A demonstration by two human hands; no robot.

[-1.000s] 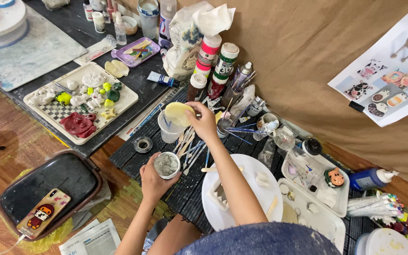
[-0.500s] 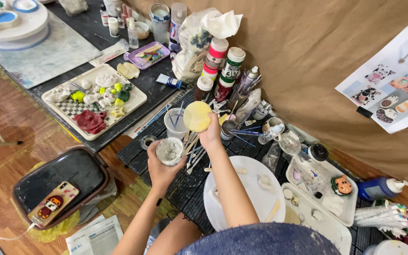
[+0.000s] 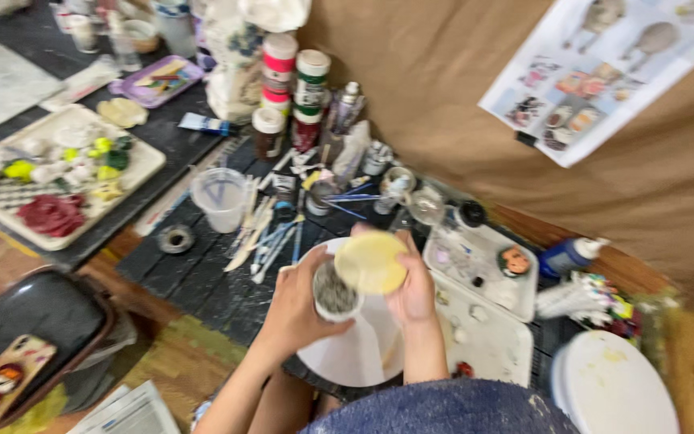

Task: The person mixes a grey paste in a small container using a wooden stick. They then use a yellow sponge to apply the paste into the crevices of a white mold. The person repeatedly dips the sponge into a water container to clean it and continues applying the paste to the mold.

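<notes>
Two hands, left hand (image 3: 303,301) one small jar (image 3: 336,291), right hand (image 3: 413,291) one yellow lid (image 3: 369,262)

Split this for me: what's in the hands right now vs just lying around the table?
In hand:
- left hand: small open jar
- right hand: pale yellow round lid
- both held over the white plate

Lying about:
- clear plastic cup
- loose brushes
- paint bottles
- tray of painted pieces
- blue squeeze bottle
- tape roll
</notes>
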